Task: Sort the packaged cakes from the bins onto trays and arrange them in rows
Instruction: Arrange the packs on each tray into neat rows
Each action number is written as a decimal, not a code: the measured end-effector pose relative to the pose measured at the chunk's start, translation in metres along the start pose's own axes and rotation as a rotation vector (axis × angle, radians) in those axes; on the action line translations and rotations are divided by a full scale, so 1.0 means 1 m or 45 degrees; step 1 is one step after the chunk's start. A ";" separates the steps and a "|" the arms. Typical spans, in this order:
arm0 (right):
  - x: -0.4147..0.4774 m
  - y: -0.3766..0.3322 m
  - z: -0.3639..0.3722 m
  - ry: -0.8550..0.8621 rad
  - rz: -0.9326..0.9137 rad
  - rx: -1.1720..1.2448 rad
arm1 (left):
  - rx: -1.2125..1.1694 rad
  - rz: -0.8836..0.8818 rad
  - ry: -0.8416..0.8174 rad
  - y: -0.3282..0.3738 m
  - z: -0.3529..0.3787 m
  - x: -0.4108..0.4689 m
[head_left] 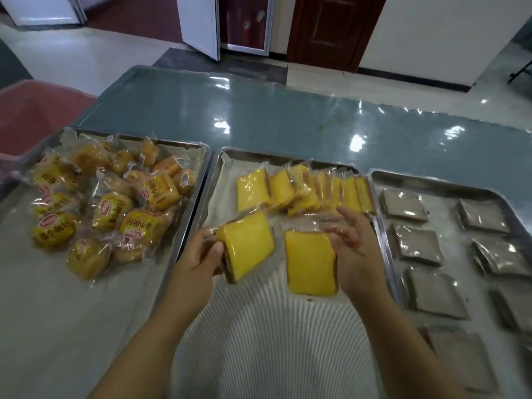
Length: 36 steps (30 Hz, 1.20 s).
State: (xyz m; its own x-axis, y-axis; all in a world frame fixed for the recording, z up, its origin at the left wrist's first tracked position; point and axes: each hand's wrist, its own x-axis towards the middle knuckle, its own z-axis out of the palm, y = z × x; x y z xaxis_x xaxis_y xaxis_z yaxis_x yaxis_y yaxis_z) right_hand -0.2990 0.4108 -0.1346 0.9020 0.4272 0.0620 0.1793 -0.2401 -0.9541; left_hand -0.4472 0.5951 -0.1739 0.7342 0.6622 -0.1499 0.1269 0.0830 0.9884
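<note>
Three steel trays stand side by side. On the middle tray [218,174] a row of several yellow packaged cakes [305,191] leans along the far edge. My left hand [201,251] grips a yellow cake [247,246] tilted above the tray. My right hand [351,243] holds the wrapper edge of a second yellow cake [311,263], which lies flat on the tray liner. The left tray [198,180] holds a loose heap of round buns in printed wrappers [106,208]. The right tray [383,180] carries brown square cakes [417,246] in two rows.
A pink bin [31,116] stands at the far left behind the left tray. The trays rest on a glossy grey-blue table [288,116]. Beyond it are a tiled floor, a white door and a dark wooden door [334,30].
</note>
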 end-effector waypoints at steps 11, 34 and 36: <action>-0.040 0.042 -0.055 -0.723 0.247 -0.976 | 0.856 -0.273 -0.149 -0.036 -0.001 -0.045; -0.128 0.067 -0.069 -0.969 0.092 -1.176 | 1.661 0.252 -0.859 -0.036 0.009 -0.092; -0.137 0.066 -0.072 -1.013 0.093 -1.197 | 1.697 0.297 -0.826 -0.043 0.006 -0.109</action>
State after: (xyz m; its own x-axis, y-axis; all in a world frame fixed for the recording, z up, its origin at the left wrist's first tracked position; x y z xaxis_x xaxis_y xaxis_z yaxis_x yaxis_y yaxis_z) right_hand -0.3830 0.2736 -0.1846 0.4907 0.7190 -0.4922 0.6479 -0.6787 -0.3457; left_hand -0.5288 0.5154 -0.2006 0.9378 0.0988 -0.3330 0.2043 -0.9322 0.2988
